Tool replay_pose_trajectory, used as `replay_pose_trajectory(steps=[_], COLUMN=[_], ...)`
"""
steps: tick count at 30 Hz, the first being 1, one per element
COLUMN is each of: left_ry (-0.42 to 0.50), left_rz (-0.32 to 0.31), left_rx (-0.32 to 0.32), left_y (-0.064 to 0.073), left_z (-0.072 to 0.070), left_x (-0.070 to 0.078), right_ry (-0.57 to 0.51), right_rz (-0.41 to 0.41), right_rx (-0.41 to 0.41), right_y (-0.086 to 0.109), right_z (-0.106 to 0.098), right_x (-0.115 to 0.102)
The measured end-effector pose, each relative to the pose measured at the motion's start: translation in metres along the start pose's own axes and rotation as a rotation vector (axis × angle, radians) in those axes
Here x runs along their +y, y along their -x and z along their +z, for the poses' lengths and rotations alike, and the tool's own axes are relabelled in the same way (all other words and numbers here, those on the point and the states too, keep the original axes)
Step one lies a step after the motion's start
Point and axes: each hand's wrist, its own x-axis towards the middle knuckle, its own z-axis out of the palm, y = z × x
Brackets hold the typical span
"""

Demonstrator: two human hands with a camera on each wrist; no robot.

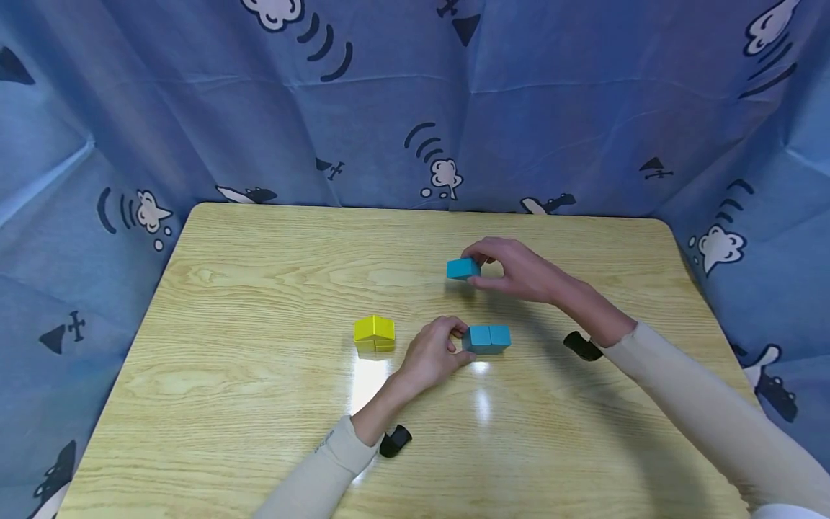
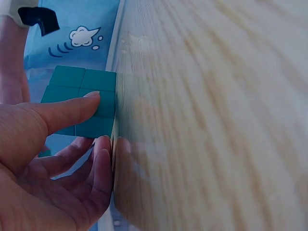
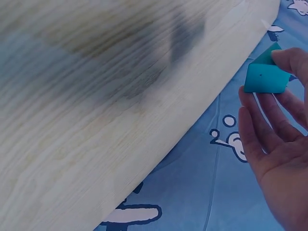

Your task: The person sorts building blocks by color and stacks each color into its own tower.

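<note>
A teal-blue triangular block [image 3: 267, 78] is pinched between the thumb and fingers of my right hand [image 1: 519, 268]. It hangs above the table, behind a stack of blue cubes [image 1: 488, 339]. My left hand [image 1: 433, 353] grips the left end of that stack, thumb on the near side and fingers on the far side. Seen from the left wrist, the blue cubes [image 2: 65, 77] sit in two layers with thin seams, and the thumb [image 2: 72, 113] lies across their face. A small group of yellow blocks [image 1: 374, 331] stands on the table left of my left hand.
The wooden table [image 1: 246, 288] has a blue patterned curtain [image 1: 389, 108] along its back and sides. A black wrist camera [image 1: 395, 441] sits on the left arm, another black camera [image 1: 583, 346] on the right.
</note>
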Motion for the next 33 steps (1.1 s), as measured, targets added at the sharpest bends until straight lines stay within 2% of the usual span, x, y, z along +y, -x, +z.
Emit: replay_pose_trajectory(steps=[19, 24, 33], left_ry=[0.001, 0.003, -0.005], left_rz=[-0.010, -0.016, -0.016], left_rx=[0.004, 0.000, 0.000], left_y=[0.001, 0.001, 0.000], left_z=[0.001, 0.001, 0.000], left_x=[0.000, 0.000, 0.001], right_ry=[-0.025, -0.014, -0.011], right_rz=[0.006, -0.017, -0.052], right_rx=[0.040, 0.052, 0.038], right_y=[0.058, 0.073, 0.086], right_z=[0.005, 0.009, 0.016], right_x=[-0.008, -0.012, -0.013])
